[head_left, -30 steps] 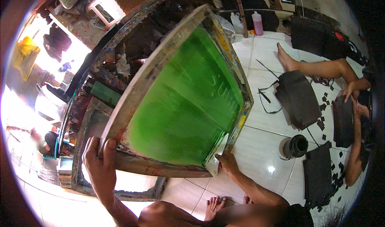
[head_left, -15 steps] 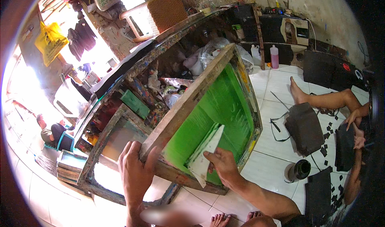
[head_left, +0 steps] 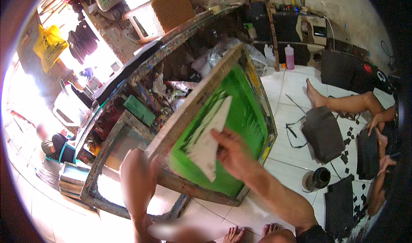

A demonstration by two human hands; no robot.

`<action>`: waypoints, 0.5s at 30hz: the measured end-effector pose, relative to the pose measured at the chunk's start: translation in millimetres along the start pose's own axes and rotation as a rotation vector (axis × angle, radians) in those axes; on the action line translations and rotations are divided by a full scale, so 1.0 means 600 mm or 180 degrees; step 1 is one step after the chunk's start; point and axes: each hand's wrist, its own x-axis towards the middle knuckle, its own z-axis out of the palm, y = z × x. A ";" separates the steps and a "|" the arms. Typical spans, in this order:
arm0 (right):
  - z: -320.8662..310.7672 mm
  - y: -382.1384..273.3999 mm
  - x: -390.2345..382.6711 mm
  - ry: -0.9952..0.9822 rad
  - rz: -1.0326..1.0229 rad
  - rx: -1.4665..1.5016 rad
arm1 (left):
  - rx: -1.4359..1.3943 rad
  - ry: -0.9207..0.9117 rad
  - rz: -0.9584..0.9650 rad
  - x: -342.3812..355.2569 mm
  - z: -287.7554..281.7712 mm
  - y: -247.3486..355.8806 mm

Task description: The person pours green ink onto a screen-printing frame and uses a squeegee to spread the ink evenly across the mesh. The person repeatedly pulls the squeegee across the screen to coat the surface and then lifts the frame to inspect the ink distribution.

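A wooden screen-printing frame [head_left: 195, 98] stands tilted in front of me, its mesh [head_left: 244, 114] covered in wet-looking green. My left hand [head_left: 138, 178], partly blurred, is closed on the frame's near left corner. Pinched in my right hand [head_left: 235, 155] is a white, roughly triangular scraper [head_left: 208, 135] with dark smears. It lies over the mesh, its long edge near the upper wooden bar. Behind my left hand a second wooden frame [head_left: 99, 168] with a pale mesh leans low.
A cluttered, paint-stained bench [head_left: 141, 78] runs behind the frames. On the tiled floor to the right are a dark open jar [head_left: 318, 179], black sheets [head_left: 322, 129] and small black scraps. Another person's hands [head_left: 380, 129] and leg are at the right. A pink bottle [head_left: 289, 57] stands farther back.
My right hand has moved the scraper up and left across the green mesh, closer to the upper bar. My left hand keeps its hold on the corner. The whole view has shifted slightly.
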 end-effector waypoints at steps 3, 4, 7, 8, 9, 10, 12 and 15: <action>-0.114 -0.064 -0.013 0.0437 -0.0161 -0.0342 | 0.0206 0.0130 0.0011 0.002 0.008 -0.010; -0.161 -0.083 -0.026 0.0438 -0.0253 -0.0336 | 0.0209 0.0182 -0.0061 0.001 0.014 -0.013; -0.322 -0.110 -0.068 0.1731 -0.0044 -0.1641 | 0.0021 0.0206 -0.0043 -0.004 0.018 -0.027; -0.374 -0.091 -0.080 0.2224 -0.0020 -0.1646 | 0.0176 0.0579 0.0282 -0.007 0.025 -0.029; -0.428 -0.081 -0.095 0.2365 0.0397 -0.2136 | 0.0337 0.0290 -0.0184 -0.012 0.019 -0.034; -0.477 -0.057 -0.102 0.2595 0.0645 -0.2140 | 0.0294 0.0102 -0.0510 -0.015 0.019 -0.037; -0.564 -0.007 -0.125 0.2346 0.0956 -0.2141 | 0.0109 -0.0175 -0.0390 -0.012 0.015 -0.048; -0.658 0.074 -0.110 0.2445 0.1037 -0.2922 | 0.0645 0.0083 -0.0657 -0.018 0.019 -0.060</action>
